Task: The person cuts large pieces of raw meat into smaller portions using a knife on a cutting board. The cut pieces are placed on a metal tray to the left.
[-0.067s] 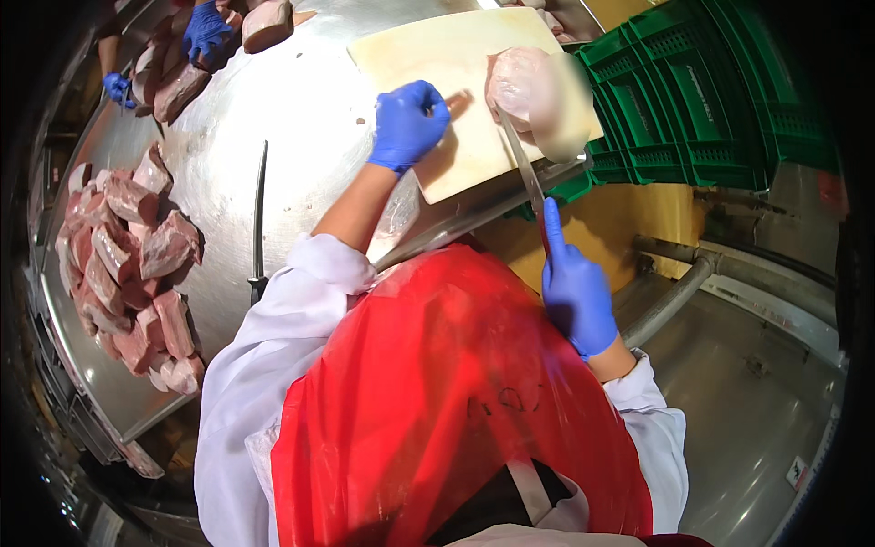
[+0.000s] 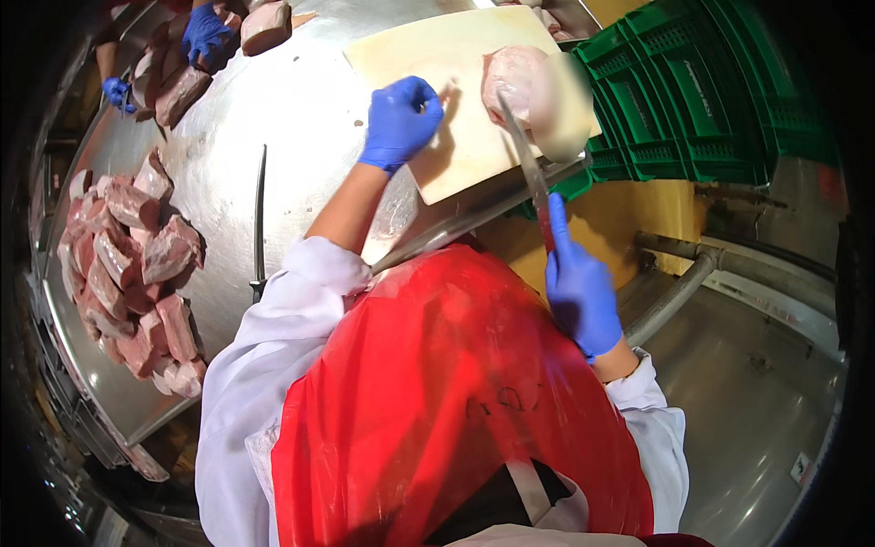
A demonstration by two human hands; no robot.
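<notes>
My right hand, in a blue glove, is closed round the handle of a knife, its index finger stretched along the top. The blade's tip reaches over the near side of a pale pink piece of meat. A blurred patch covers the meat's right side. That meat lies on a cream cutting board. Above the board's left part, my left hand, also blue-gloved, is closed with curled fingers. What they may hold is hidden. A small pinkish scrap or smear shows on the board beside it.
On the steel table lie a long thin dark rod with a handle and a heap of meat pieces. Another person's blue-gloved hands work among meat at the far left. Green crates stand right of the board.
My left hand has shifted slightly left and nearer to me. The knife's tip has moved a little up over the meat, and my right hand has shifted slightly right.
</notes>
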